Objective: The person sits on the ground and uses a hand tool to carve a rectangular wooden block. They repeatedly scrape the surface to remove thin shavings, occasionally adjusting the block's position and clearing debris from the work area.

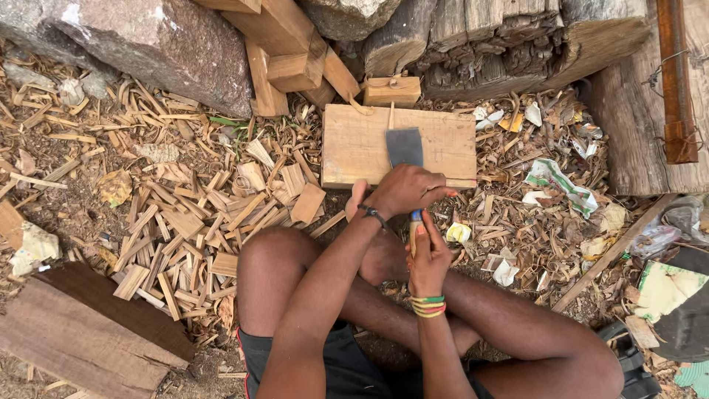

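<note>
At the far left a dark plank (88, 332) lies on the ground, and beside it a heap of split wood chips (199, 214) is spread toward the bent knee. Past the chips, a pale rectangular wooden board (362, 144) is laid flat among the shavings, its far edge set near a small wooden block (392, 91) and stacked timber (295, 52).

A broad flat steel blade (405, 146) is rested on the board's middle, edge pointing away from the body. The left hand (405, 188), marked by a dark wristband, is pressed down over the blade's near end, its fingers curled tightly around the tool just off the board's near edge. Directly below it, the right hand (428, 255), with coloured bangles at the wrist, is closed around the handle, which is barely seen between the fingers.

For a clean cut, the blade is probably best kept flat and low, guided by the upper hand while the push is supplied by the lower one. The board seems unclamped, so short, controlled strokes would be advised. To the right, paper scraps (561, 181) are scattered among curls.
</note>
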